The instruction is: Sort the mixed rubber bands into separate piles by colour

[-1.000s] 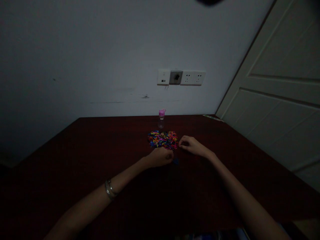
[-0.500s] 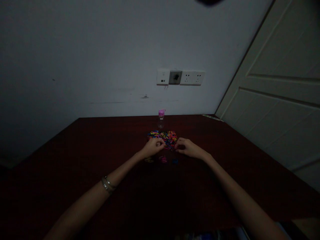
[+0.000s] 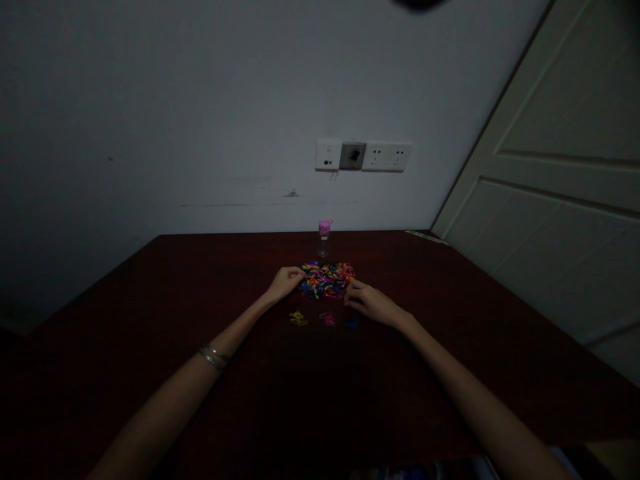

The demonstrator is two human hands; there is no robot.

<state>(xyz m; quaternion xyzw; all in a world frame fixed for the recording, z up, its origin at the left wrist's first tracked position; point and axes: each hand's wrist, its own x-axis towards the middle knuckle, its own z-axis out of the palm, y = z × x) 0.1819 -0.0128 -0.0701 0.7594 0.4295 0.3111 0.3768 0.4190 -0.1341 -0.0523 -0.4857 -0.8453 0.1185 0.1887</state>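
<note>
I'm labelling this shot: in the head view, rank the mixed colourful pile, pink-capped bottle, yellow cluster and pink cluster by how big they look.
Largest to smallest:
1. Mixed colourful pile
2. Pink-capped bottle
3. Yellow cluster and pink cluster: too alike to rank.

A plain pale wall (image 3: 200, 120), dimly lit and darkening toward the left, rises behind a dark reddish-brown tabletop (image 3: 225, 257). A white data outlet plate (image 3: 327, 150), a grey plate (image 3: 344, 156) and a white double socket panel (image 3: 387, 157) sit in a row on it. Scuff marks (image 3: 291, 193) streak the wall lower down. A pale panelled door (image 3: 550, 167) slants along the right.
</note>
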